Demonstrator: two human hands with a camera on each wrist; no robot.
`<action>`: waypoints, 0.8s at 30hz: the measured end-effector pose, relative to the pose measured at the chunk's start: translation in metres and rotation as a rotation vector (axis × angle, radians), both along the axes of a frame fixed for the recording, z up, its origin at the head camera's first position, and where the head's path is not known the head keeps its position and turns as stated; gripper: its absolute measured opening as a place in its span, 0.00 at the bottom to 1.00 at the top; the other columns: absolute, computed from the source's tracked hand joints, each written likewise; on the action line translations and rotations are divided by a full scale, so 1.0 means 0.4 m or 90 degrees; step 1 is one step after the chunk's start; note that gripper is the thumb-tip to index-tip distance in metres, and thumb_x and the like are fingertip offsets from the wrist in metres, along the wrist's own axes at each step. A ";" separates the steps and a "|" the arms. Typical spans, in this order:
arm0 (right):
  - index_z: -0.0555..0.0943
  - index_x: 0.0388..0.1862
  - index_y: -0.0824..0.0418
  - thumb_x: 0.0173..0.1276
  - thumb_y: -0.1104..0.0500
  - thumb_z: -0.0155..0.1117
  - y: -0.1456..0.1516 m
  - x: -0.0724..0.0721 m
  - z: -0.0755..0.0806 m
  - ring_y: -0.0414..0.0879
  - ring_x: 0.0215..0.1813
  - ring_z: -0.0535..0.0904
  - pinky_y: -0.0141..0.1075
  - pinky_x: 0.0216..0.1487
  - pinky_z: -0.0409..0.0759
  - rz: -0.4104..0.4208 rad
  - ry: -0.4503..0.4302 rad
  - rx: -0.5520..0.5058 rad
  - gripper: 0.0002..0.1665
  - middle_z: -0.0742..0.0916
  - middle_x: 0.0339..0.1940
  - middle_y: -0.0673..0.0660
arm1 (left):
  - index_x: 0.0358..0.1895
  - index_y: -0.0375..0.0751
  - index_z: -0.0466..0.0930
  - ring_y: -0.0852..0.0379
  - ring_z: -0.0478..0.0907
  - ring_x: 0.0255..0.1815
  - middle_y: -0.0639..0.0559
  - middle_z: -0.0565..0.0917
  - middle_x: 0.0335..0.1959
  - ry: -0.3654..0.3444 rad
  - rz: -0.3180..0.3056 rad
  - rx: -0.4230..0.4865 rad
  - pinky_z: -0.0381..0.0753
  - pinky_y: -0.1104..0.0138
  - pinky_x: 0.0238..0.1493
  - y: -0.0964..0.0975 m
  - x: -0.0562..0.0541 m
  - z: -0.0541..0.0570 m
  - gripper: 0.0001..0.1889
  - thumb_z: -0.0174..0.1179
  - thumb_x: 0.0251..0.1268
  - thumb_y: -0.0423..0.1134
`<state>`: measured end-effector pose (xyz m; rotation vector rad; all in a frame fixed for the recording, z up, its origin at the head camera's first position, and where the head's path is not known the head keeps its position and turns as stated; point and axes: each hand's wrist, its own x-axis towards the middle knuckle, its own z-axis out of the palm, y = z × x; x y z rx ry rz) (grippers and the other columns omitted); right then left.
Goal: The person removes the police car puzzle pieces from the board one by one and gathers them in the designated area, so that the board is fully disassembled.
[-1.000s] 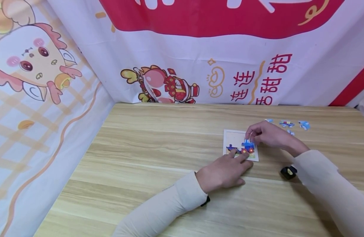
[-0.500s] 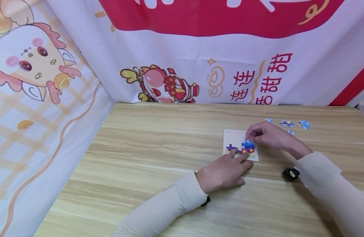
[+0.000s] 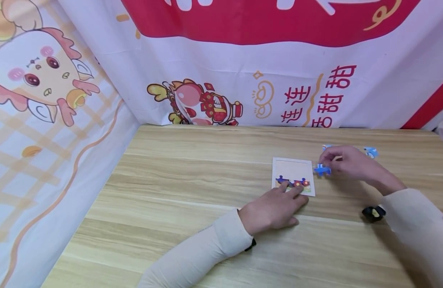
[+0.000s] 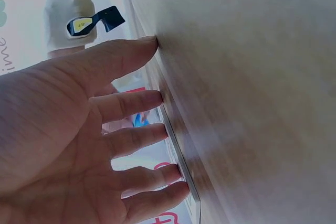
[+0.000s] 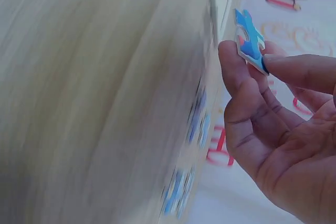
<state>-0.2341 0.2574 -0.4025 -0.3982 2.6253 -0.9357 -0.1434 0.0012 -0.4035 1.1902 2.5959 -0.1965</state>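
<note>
A white-bordered puzzle board [image 3: 292,168] lies on the table, its lower part filled with joined pieces [image 3: 289,182] in purple, red and green. My left hand [image 3: 273,208] rests with spread, fairly straight fingers on the board's lower edge. In the left wrist view the left fingertips [image 4: 167,132] touch the board's rim. To the right of the board, my right hand [image 3: 349,163] pinches a blue puzzle piece [image 3: 323,170] between thumb and fingers, raised off the table. That same blue puzzle piece [image 5: 251,40] appears tilted in the right wrist view.
Loose puzzle pieces lie at the back right, one light-blue piece [image 3: 370,152] beside the right hand and another [image 3: 327,147] behind it; the hand hides others. The wooden table [image 3: 192,168] meets a printed cloth [image 3: 221,60] at its back edge.
My right hand has lifted the blue piece off the board and carried it to the right, baring the board's right middle. The left hand has stayed in place.
</note>
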 end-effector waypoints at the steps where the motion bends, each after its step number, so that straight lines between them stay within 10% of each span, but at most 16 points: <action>1: 0.85 0.52 0.62 0.79 0.65 0.57 0.014 0.001 0.000 0.50 0.47 0.79 0.37 0.45 0.81 -0.007 -0.007 0.001 0.11 0.86 0.48 0.59 | 0.78 0.59 0.67 0.46 0.64 0.82 0.56 0.63 0.83 -0.002 0.002 0.002 0.70 0.61 0.78 0.000 0.000 0.000 0.32 0.60 0.76 0.58; 24: 0.69 0.66 0.83 0.81 0.70 0.44 0.318 -0.024 -0.039 0.51 0.41 0.84 0.35 0.38 0.86 -0.168 -0.105 0.036 0.22 0.83 0.49 0.72 | 0.79 0.58 0.67 0.46 0.63 0.81 0.56 0.63 0.83 -0.022 0.008 0.013 0.72 0.60 0.76 -0.002 -0.002 -0.003 0.32 0.60 0.77 0.57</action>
